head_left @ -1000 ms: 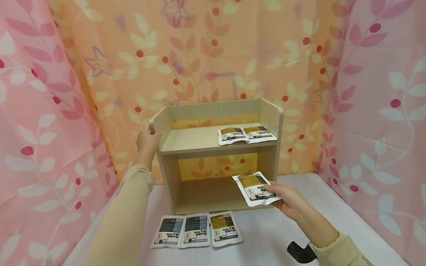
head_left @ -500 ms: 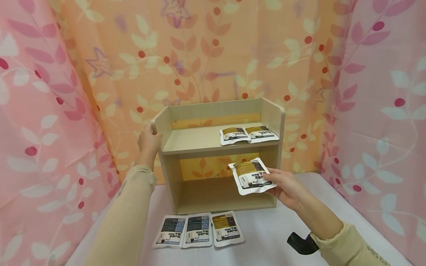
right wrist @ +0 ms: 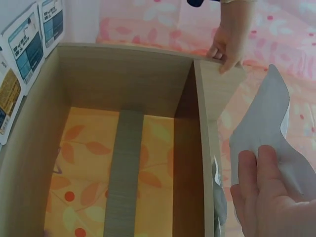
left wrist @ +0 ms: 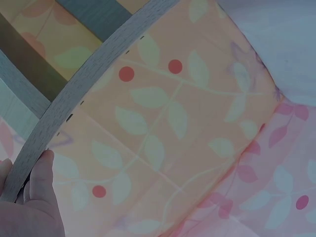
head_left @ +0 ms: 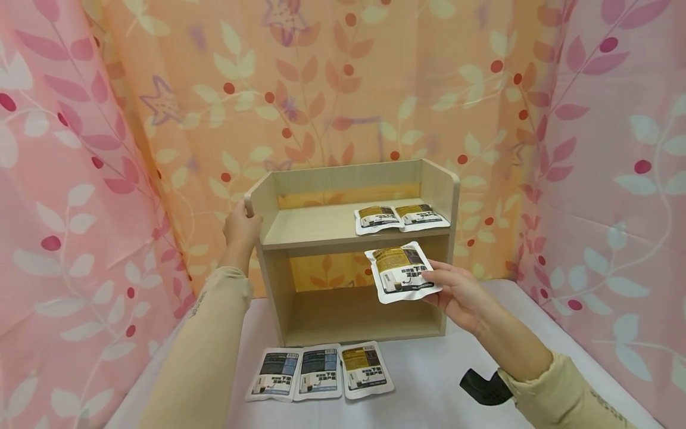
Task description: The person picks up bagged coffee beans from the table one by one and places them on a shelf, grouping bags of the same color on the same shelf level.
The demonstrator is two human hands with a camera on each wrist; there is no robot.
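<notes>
Orange fabric curtain [head_left: 343, 77] with pale-green leaves and red dots, hanging beyond left hand [head_left: 241, 232] and right hand [head_left: 461, 295]; purple five-pointed star outline [head_left: 161, 101] on it, up and left of left hand; pink leaf-patterned fabric curtain [head_left: 48, 202] left of left hand; second pink leaf-patterned curtain [head_left: 605, 202] right of right hand; white table surface [head_left: 418, 375] below both hands

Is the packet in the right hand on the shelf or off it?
Off: the right hand holds the packet in midair, in front of the shelf.
</notes>
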